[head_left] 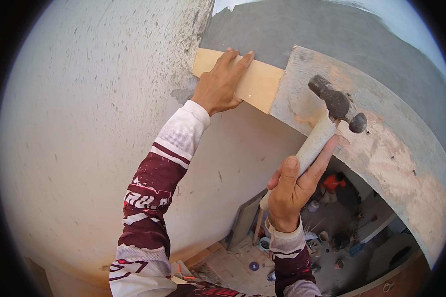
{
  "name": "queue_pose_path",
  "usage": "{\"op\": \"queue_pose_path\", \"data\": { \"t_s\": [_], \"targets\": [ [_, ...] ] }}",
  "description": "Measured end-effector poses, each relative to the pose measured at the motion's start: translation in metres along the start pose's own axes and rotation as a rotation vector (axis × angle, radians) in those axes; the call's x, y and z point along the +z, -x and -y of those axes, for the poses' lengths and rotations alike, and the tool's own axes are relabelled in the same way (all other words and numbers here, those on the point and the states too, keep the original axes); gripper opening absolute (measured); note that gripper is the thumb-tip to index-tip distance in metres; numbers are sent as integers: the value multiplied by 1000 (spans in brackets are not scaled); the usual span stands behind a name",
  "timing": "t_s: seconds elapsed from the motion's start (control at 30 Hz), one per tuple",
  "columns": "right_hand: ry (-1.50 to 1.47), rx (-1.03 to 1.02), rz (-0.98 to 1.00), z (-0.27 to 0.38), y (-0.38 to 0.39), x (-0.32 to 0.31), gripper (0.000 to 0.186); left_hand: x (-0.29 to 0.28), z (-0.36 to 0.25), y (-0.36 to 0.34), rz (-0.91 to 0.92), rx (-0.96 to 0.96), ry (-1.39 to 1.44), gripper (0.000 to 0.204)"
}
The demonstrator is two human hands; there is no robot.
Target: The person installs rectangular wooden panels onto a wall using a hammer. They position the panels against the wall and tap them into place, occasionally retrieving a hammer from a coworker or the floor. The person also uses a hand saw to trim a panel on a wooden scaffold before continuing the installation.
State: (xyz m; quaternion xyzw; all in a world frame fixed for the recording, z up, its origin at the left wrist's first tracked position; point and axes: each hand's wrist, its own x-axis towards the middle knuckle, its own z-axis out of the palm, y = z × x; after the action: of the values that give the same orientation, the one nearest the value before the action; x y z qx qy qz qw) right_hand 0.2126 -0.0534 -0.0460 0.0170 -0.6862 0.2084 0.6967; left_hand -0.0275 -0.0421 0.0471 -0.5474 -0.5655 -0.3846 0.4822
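Note:
My left hand lies across a pale wooden board, its fingertips near the upper edge and the thumb side by the lower edge. The board rests against a concrete beam, one end meeting the speckled wall. My right hand is closed on a ball-peen hammer by its thick, pale handle. The dark metal head is up in front of the beam's rough face, right of the board. Whether it touches the beam I cannot tell. Part of the handle is hidden behind my fingers.
A speckled white wall fills the left. The rough concrete beam curves down the right, beside grey plaster. Far below, a person in orange is among buckets and tools on the floor. A panel leans against the wall.

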Motion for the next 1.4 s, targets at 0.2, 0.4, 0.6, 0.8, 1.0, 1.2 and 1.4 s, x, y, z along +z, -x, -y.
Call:
{"op": "queue_pose_path", "data": {
  "t_s": [0.2,0.4,0.6,0.8,1.0,1.2,1.4],
  "targets": [
    [218,107,224,-11,-18,10,66,13,2,6,-64,9,23,97],
    [55,23,58,-14,-6,28,66,20,6,5,-97,34,23,98],
    [310,-19,225,-18,12,24,65,23,5,7,-130,30,16,101],
    [460,-257,201,-6,-4,19,68,14,7,10,-63,-3,-15,104],
    [586,-182,273,-1,-2,24,75,26,0,7,-48,-33,-8,100],
    [748,-221,280,3,4,25,79,27,4,9,-145,17,-33,93],
    [691,-221,262,15,1,32,77,30,10,5,-141,35,-57,89]
  ]
}}
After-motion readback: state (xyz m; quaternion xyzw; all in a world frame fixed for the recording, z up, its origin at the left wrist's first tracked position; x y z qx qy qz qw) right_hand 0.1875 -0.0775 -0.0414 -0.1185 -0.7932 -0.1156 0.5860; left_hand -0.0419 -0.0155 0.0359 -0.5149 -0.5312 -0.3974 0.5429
